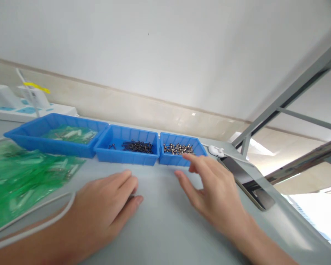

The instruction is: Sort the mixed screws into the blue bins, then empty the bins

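Note:
My left hand (110, 202) rests low over the table with its fingers curled toward the thumb. A small dark bit shows between thumb and fingers, too hidden to name. To the right, my right hand (212, 187) reaches toward the right blue bin (172, 159), thumb and index finger apart and nothing visible between them. That bin holds short shiny metal fasteners (178, 148). The middle blue bin (127, 157) contains dark screws (139, 146). In the larger left blue bin (57, 146) lies a green plastic bag (71, 134) with white pieces.
Several green plastic bags (33, 176) of small parts lie at the left. A white cable (63, 211) crosses my left forearm. Behind stands a power strip (30, 111). A phone (248, 182) and a white charger-like item (216, 151) lie at the right, near a metal frame (264, 121).

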`<state>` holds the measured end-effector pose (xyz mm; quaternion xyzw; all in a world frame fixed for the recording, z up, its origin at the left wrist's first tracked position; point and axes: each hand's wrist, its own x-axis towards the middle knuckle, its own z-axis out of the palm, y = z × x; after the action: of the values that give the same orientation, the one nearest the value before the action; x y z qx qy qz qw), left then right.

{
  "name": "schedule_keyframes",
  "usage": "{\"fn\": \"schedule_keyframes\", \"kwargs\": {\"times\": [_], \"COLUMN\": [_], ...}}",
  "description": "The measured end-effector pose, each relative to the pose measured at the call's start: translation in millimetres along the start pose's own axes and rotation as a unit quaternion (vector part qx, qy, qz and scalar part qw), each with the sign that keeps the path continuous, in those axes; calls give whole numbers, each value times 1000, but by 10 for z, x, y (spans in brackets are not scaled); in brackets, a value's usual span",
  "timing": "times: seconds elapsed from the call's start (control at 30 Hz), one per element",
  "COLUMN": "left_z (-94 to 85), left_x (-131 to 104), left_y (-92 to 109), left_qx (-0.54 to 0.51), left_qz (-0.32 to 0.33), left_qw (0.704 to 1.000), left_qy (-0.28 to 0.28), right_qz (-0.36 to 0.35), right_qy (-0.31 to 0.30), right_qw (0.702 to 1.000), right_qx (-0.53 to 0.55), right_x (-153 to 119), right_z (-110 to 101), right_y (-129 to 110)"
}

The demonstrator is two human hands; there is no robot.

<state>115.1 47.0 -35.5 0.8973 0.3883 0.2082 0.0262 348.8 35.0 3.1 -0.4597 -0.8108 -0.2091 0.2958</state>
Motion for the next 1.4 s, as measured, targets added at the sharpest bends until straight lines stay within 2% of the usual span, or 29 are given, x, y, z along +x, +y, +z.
{"fn": "schedule_keyframes", "kwargs": {"times": [0.13, 0.3, 0.47, 0.63, 0.8, 0.97, 1.13, 1.2, 1.27, 1.33, 1.37, 1.4], "left_z": [28, 69, 65, 50, 74, 87, 57, 49, 48, 51, 54, 57], "left_x": [47, 63, 67, 79, 60, 50, 64, 74, 82, 86, 87, 86], "left_y": [-3, 19, 12, 11, -21, -34, 0, 6, 3, -5, -9, -13], "left_qx": [32, 38, 55, 47, 32, 39, 40, 35, 28, 25, 24, 24], "left_qz": [14, 40, 35, 30, 33, 42, 36, 37, 42, 44, 42, 39], "left_qw": [998, 994, 993, 993, 995, 996, 996, 997, 997, 997, 997, 997], "left_qy": [-60, -92, -94, -105, -88, -65, -64, -66, -63, -61, -63, -65], "right_qz": [-40, -82, -91, -64, -18, -48, -77, -80, -60, -7, 13, 20], "right_qy": [-112, -163, -176, -210, -176, -179, -210, -170, -76, 37, 63, 62], "right_qw": [987, 972, 970, 959, 974, 976, 967, 975, 992, 999, 997, 997], "right_qx": [109, 144, 138, 177, 141, 112, 121, 117, 80, -2, -31, -33], "right_x": [-140, -223, -204, -180, -202, -224, -164, -88, 3, 70, 83, 81], "right_z": [55, 162, 235, 186, 236, 300, 183, 133, 100, 80, 73, 70], "right_y": [-364, -564, -556, -579, -641, -609, -455, -314, -145, -13, 16, 14]}}
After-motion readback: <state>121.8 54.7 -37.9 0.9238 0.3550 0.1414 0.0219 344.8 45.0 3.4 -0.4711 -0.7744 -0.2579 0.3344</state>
